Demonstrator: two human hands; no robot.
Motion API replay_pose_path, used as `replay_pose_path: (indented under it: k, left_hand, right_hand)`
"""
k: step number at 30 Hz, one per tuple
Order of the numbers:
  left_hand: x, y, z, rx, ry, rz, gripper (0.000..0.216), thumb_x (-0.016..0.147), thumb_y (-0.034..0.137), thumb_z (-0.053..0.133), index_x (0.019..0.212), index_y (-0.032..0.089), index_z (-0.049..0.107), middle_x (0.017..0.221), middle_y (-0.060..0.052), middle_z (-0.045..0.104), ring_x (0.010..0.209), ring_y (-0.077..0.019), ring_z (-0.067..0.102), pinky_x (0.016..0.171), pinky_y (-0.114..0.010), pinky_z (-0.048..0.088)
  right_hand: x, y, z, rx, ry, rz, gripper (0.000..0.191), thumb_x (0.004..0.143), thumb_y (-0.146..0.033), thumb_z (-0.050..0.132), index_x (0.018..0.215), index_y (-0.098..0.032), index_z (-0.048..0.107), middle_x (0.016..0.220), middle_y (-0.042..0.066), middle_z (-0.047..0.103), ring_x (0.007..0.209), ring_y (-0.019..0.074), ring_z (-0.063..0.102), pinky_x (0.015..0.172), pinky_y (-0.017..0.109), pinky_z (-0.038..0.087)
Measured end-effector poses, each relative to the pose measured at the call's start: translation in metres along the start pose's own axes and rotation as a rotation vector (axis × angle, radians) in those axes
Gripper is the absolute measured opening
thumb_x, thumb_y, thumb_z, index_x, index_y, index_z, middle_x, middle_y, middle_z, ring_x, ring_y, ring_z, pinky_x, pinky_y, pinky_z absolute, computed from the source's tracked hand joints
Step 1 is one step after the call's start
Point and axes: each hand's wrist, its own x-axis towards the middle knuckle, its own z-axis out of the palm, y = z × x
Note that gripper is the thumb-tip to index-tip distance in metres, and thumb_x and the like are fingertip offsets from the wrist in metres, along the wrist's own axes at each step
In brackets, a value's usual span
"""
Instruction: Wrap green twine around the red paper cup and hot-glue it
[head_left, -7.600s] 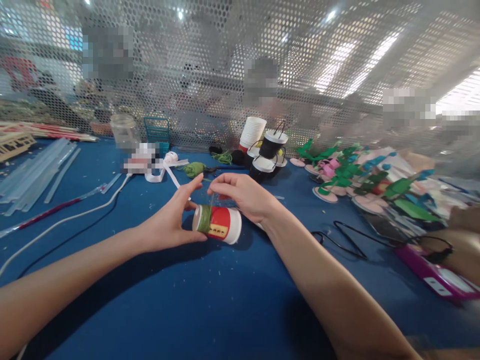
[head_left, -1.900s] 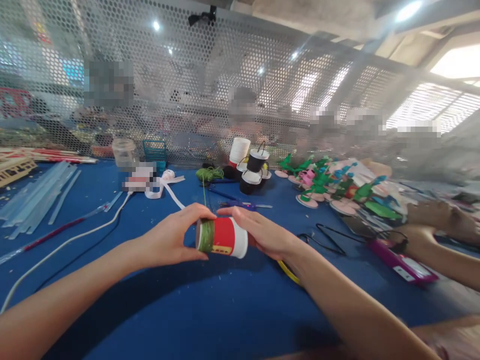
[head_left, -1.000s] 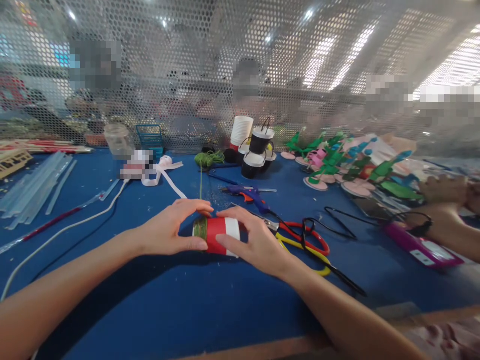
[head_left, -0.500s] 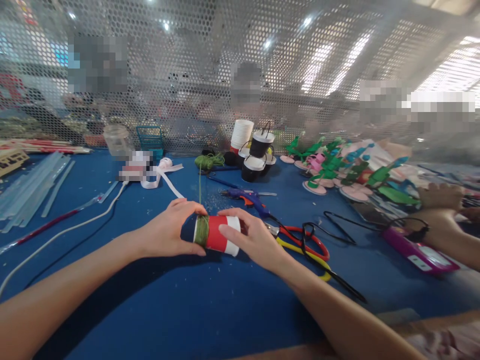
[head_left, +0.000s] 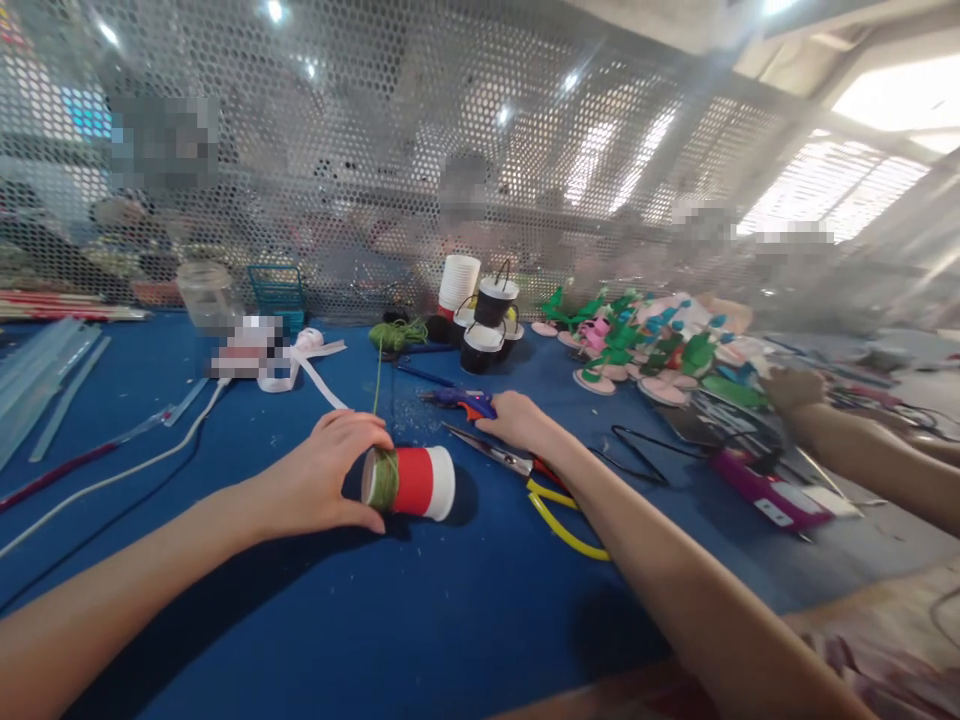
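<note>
My left hand [head_left: 319, 475] grips a paper cup [head_left: 416, 482] lying on its side, thumb below and fingers above its left end. The cup has a red band and a white rim, with green yarn [head_left: 385, 484] wound around the left end. A strand runs from there back to a loose bundle of green yarn [head_left: 399, 335]. My right hand [head_left: 519, 420] is closed on the handle of a blue glue gun [head_left: 459, 400], whose nozzle points left. Just in front of it lie scissors [head_left: 510, 458] with red and yellow handles, partly hidden under my right forearm.
Black cups [head_left: 481, 350] and a stack of white cups [head_left: 459, 280] stand at the back. Green paper plants [head_left: 622, 345] cluster to their right. A purple power strip [head_left: 765, 490] lies near another person's arm [head_left: 847, 430]. White ribbon [head_left: 322, 380] and glue sticks [head_left: 45, 380] lie left.
My right hand has let go of the cup and moved away to take hold of the glue gun. My left hand keeps the cup. The view has shifted slightly right.
</note>
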Motion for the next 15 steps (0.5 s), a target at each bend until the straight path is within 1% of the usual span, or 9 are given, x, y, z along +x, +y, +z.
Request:
replay_pose_path:
  k: [2, 5, 7, 8, 9, 11, 12, 13, 15]
  left_hand:
    - [0.0, 0.0, -0.001, 0.012, -0.011, 0.008, 0.058, 0.059, 0.04, 0.075, 0.103, 0.02, 0.043, 0.114, -0.012, 0.054, 0.117, -0.0318, 0.042, 0.094, -0.05, 0.033]
    - [0.0, 0.001, -0.003, 0.041, -0.023, 0.011, 0.055, 0.061, 0.033, 0.075, 0.104, 0.019, 0.043, 0.113, -0.012, 0.054, 0.117, -0.0317, 0.041, 0.094, -0.05, 0.033]
    - [0.001, 0.002, -0.004, 0.047, -0.022, 0.022, 0.054, 0.061, 0.028, 0.074, 0.104, 0.018, 0.042, 0.113, -0.013, 0.054, 0.117, -0.0316, 0.042, 0.095, -0.05, 0.032]
    - [0.001, 0.001, -0.004, 0.049, -0.022, 0.024, 0.054, 0.062, 0.026, 0.074, 0.104, 0.018, 0.042, 0.113, -0.013, 0.054, 0.117, -0.0314, 0.042, 0.095, -0.05, 0.032]
    - [0.001, 0.001, -0.004, 0.05, -0.02, 0.026, 0.054, 0.062, 0.025, 0.074, 0.105, 0.018, 0.042, 0.113, -0.013, 0.054, 0.117, -0.0311, 0.042, 0.095, -0.049, 0.032]
    - [0.0, -0.002, -0.004, 0.05, -0.009, 0.033, 0.053, 0.063, 0.023, 0.073, 0.105, 0.019, 0.041, 0.114, -0.012, 0.053, 0.117, -0.0306, 0.041, 0.094, -0.048, 0.033]
    - [0.0, -0.003, -0.003, 0.05, -0.003, 0.038, 0.053, 0.063, 0.023, 0.072, 0.106, 0.019, 0.041, 0.114, -0.012, 0.052, 0.117, -0.0305, 0.041, 0.094, -0.048, 0.033]
    - [0.0, -0.005, -0.002, 0.05, 0.004, 0.045, 0.052, 0.064, 0.023, 0.072, 0.106, 0.019, 0.041, 0.114, -0.012, 0.052, 0.117, -0.0305, 0.041, 0.094, -0.047, 0.034]
    - [-0.001, -0.008, -0.001, 0.049, 0.018, 0.055, 0.052, 0.064, 0.022, 0.072, 0.106, 0.019, 0.041, 0.113, -0.012, 0.052, 0.117, -0.0306, 0.041, 0.093, -0.047, 0.035]
  right_hand:
    - [0.0, -0.002, 0.005, 0.038, 0.025, 0.017, 0.002, 0.065, -0.015, 0.061, 0.066, -0.016, 0.06, 0.073, 0.012, 0.067, 0.073, 0.0246, 0.063, 0.057, 0.027, 0.042]
    - [-0.008, -0.005, 0.0, 0.116, 0.098, 0.043, 0.022, 0.069, -0.015, 0.056, 0.091, -0.013, 0.057, 0.085, 0.013, 0.066, 0.078, 0.0236, 0.062, 0.059, 0.027, 0.044]
    - [-0.018, -0.007, -0.009, 0.218, 0.158, 0.031, 0.031, 0.071, -0.016, 0.054, 0.101, -0.013, 0.052, 0.093, 0.012, 0.065, 0.081, 0.0209, 0.061, 0.063, 0.027, 0.045]
    - [-0.024, -0.008, -0.014, 0.282, 0.172, 0.015, 0.031, 0.071, -0.017, 0.054, 0.102, -0.014, 0.051, 0.095, 0.01, 0.064, 0.081, 0.0189, 0.061, 0.063, 0.026, 0.046]
    - [-0.031, -0.009, -0.018, 0.467, 0.172, -0.022, 0.028, 0.07, -0.019, 0.056, 0.098, -0.015, 0.053, 0.09, 0.009, 0.064, 0.074, 0.0172, 0.061, 0.059, 0.025, 0.046]
    - [-0.047, -0.012, -0.025, 0.752, -0.007, -0.066, 0.019, 0.07, -0.032, 0.059, 0.081, -0.016, 0.056, 0.065, 0.003, 0.062, 0.053, 0.0141, 0.057, 0.047, 0.024, 0.043]
    - [-0.054, -0.013, -0.027, 0.828, -0.067, -0.088, 0.02, 0.071, -0.036, 0.058, 0.075, -0.016, 0.056, 0.059, 0.001, 0.059, 0.048, 0.0127, 0.054, 0.045, 0.024, 0.042]
    - [-0.062, -0.015, -0.027, 0.868, -0.087, -0.108, 0.022, 0.071, -0.038, 0.058, 0.071, -0.017, 0.056, 0.056, 0.001, 0.057, 0.044, 0.0114, 0.052, 0.043, 0.024, 0.042]
    - [-0.076, -0.018, -0.026, 0.879, -0.109, -0.132, 0.023, 0.071, -0.039, 0.058, 0.074, -0.016, 0.057, 0.055, 0.0, 0.058, 0.042, 0.0105, 0.051, 0.042, 0.023, 0.043]
